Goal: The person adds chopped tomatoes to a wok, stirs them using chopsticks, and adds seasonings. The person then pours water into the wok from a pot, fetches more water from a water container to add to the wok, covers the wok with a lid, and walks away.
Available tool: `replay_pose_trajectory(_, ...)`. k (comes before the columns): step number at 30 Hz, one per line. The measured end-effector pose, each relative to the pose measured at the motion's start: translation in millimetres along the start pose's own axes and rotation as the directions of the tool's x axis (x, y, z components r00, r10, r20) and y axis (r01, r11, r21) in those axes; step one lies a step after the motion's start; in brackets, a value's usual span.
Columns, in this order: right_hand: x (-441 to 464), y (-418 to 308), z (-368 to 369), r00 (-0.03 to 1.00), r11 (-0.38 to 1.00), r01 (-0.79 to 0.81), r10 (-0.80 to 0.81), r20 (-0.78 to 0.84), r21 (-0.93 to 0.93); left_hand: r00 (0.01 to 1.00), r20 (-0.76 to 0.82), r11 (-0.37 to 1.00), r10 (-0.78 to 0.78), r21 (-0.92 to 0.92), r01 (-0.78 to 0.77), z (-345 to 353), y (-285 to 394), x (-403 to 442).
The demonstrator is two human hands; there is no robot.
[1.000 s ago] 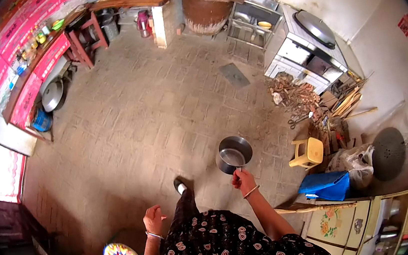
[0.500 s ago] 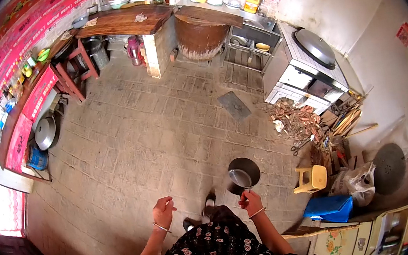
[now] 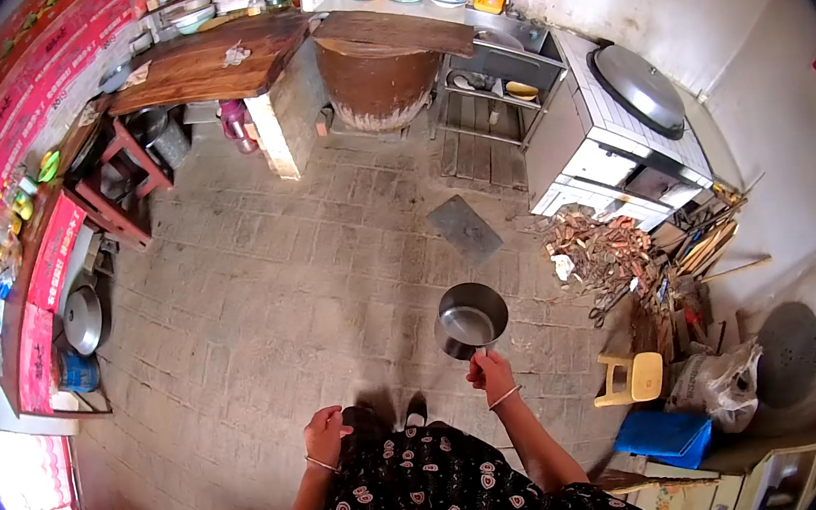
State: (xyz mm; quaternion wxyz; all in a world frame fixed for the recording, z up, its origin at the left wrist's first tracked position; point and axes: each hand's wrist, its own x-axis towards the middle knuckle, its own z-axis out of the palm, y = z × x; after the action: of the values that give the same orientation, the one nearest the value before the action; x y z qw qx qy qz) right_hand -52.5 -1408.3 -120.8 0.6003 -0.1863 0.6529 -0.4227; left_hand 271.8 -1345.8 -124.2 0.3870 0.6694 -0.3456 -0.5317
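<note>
A deep grey metal saucepan (image 3: 472, 320) hangs in front of me above the brick floor, right of the middle. My right hand (image 3: 490, 375) is closed round its short handle, most of which the fingers hide. I look down into the pan's round opening, and its bottom catches the light. Nothing is held in my left hand (image 3: 326, 434), which hangs at my left side with its fingers loosely bent and apart. Each wrist wears a bracelet.
A tiled stove (image 3: 606, 137) with a lidded wok stands ahead right, firewood (image 3: 604, 253) heaped before it. Nearer on the right are a yellow stool (image 3: 646, 376) and a blue folded sheet (image 3: 665, 435). Ahead are a large brown vat (image 3: 376, 82) and a wooden counter (image 3: 196, 68).
I have stepped forward, and the stove and vat appear nearer. The saucepan, still in my right hand, has risen slightly in view. My left hand sits a little lower.
</note>
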Motion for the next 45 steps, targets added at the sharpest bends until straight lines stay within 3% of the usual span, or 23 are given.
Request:
replay_pose_trajectory(5,59.5,-43.8,28.1,0.998,0.998,0.051,-0.050,-0.029,0.042,0.999,0.028,0.994,0.016,0.103,-0.019,3.8,39.7,92.4)
replay_pose_trajectory(10,107.9,-90.9,59.9,0.996,0.992,0.051,-0.042,-0.077,0.116,0.998,0.064,1.000,-0.018,-0.021,0.019,3.9,94.4,197.9)
replay_pose_trajectory(17,161.5,-152.2,101.2,0.987,0.970,0.121,-0.095,-0.131,0.213,0.985,0.170,0.999,-0.016,-0.044,0.024,17.4,173.8,318.2)
replay_pose_trajectory(23,224.0,-184.6,100.5,0.981,0.972,0.096,-0.057,-0.184,0.213,0.957,0.284,0.995,0.053,-0.096,-0.026,82.8,241.1,401.0)
replay_pose_trajectory(28,309.0,-235.4,89.2,0.975,0.965,0.176,-0.144,-0.168,0.194,0.948,0.307,0.994,0.084,-0.092,-0.058,148.6,288.1,469.7)
replay_pose_trajectory(31,349.0,-274.6,83.1,0.981,0.968,0.145,-0.113,-0.157,0.207,0.941,0.339,0.995,-0.018,-0.089,0.051,180.0,317.0,502.7)
replay_pose_trajectory(34,395.2,-311.0,75.6,0.980,0.971,0.156,-0.131,-0.148,0.180,0.945,0.328,0.996,0.008,-0.087,0.022,213.4,335.9,540.6)
replay_pose_trajectory(40,466.6,-367.2,60.5,0.972,0.979,0.143,-0.111,-0.207,0.148,0.929,0.354,0.981,-0.112,-0.109,0.160,267.8,377.9,601.6)
replay_pose_trajectory(45,518.1,-416.2,65.6,0.963,0.955,0.194,-0.141,-0.230,0.226,0.906,0.400,0.930,-0.137,-0.264,0.257,314.9,404.9,694.9)
